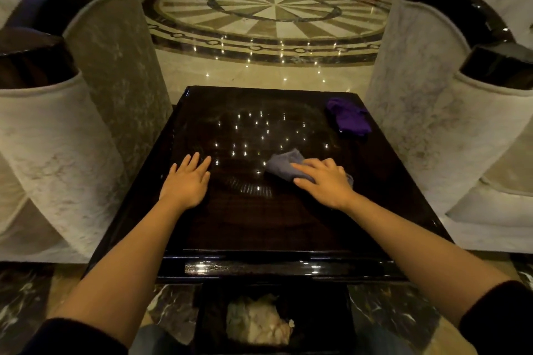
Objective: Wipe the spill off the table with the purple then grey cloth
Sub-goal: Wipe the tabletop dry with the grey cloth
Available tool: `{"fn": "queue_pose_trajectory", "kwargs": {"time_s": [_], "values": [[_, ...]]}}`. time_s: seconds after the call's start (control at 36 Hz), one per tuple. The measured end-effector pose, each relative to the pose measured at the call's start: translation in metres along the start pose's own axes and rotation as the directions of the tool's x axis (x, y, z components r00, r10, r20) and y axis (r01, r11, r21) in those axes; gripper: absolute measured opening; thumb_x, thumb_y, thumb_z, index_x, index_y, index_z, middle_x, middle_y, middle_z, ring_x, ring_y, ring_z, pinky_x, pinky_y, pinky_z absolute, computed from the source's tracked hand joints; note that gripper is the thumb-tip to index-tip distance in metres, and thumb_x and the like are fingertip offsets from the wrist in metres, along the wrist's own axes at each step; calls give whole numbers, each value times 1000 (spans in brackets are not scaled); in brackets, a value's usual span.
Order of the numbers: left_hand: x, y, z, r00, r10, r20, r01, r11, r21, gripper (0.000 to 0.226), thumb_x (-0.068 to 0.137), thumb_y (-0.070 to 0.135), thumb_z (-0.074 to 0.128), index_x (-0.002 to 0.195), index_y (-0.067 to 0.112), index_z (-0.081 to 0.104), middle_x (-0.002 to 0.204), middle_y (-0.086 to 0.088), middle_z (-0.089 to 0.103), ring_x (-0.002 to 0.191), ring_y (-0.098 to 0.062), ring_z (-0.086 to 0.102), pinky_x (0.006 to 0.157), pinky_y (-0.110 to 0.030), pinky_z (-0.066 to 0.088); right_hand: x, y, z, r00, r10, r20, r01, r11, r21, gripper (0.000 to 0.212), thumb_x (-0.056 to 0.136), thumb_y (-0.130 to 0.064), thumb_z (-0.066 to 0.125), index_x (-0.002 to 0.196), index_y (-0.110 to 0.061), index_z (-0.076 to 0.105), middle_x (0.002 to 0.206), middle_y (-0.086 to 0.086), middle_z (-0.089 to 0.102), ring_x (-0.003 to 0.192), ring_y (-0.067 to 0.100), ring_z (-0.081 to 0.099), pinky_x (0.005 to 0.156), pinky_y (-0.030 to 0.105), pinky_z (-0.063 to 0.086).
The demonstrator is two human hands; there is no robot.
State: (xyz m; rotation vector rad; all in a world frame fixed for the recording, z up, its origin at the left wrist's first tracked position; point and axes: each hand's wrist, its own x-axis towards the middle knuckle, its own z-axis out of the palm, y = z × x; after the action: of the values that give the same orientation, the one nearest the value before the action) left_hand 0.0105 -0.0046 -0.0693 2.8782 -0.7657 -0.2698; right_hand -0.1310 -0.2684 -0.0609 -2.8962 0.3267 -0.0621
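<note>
The right hand point(323, 181) covers much of the grey cloth point(284, 163) — its near part is unseen. Both armchairs — left point(86, 112), right point(450, 112) — run off the frame's edges.

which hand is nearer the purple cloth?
Right. The right hand lies flat on the grey cloth, on the same side of the table as the purple cloth at the far right corner. The left hand rests flat across the table.

Two bare forearms, dark sleeves point(501, 317) pushed up near the elbows, bare hands without rings
</note>
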Motion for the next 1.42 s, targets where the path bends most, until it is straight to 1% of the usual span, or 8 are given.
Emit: {"fn": "queue_pose_trajectory", "kwargs": {"time_s": [0.19,0.47,0.61,0.81,1.0,1.11,1.25,1.42], "values": [[0,-2,3,999,12,-30,-12,1000,9,49,99,33,19,146,23,10,158,-7,5,145,-24,1,117,-44,6,-48,-44,12,970,-242,23,241,970,23,47,90,-48,44,135,-40,34,139,0,42,113,26,36,86,34,27],[-4,-1,-1,1000,6,-5,-6,1000,13,50,99,33,18,147,22,9,158,-8,4,145,-24,1,117,-44,6,-102,-94,12,862,-489,133,483,872,75,49,92,-41,44,139,-34,31,143,4,38,114,29,34,90,40,28],[-3,2,-4,1000,18,-1,-18,1000,13,50,99,33,17,147,22,8,158,-7,3,145,-24,0,117,-43,5,-107,-96,-1,849,-514,122,491,853,177,47,93,-33,47,138,-30,35,140,2,42,113,24,33,92,38,29],[-5,1,-4,1000,12,4,-12,1000,25,49,99,33,17,147,22,8,158,-7,3,145,-24,0,117,-43,6,-80,-67,-41,968,-161,-191,209,942,264,44,88,-27,58,131,-20,47,128,8,55,112,30,46,97,42,38],[-5,1,-4,1000,11,9,-11,1000,7,49,99,33,16,146,23,6,158,-6,1,145,-22,-2,118,-42,4,-34,-9,-71,867,349,-356,-238,917,321,45,90,-35,50,132,-20,45,132,12,46,115,36,40,96,45,38],[-7,2,-4,1000,8,9,-8,1000,4,49,99,34,16,146,23,6,158,-6,1,145,-22,-2,118,-42,4,-15,23,-73,800,489,-347,-413,869,271,50,92,-38,45,136,-14,36,140,14,36,120,40,33,96,50,37],[-7,2,-4,1000,9,-2,-9,1000,0,50,99,35,16,147,23,7,158,-5,1,145,-21,-2,118,-40,4,5,45,-65,755,573,-318,-515,819,252,58,94,-39,40,141,-9,23,146,18,25,125,43,26,100,54,33],[-7,2,-3,1000,12,-2,-12,1000,-6,49,99,34,16,146,24,6,158,-4,1,145,-20,-3,118,-39,2,13,60,-35,788,615,31,-613,780,121,68,95,-51,23,145,-9,4,156,13,4,139,41,7,112,54,11]]}}
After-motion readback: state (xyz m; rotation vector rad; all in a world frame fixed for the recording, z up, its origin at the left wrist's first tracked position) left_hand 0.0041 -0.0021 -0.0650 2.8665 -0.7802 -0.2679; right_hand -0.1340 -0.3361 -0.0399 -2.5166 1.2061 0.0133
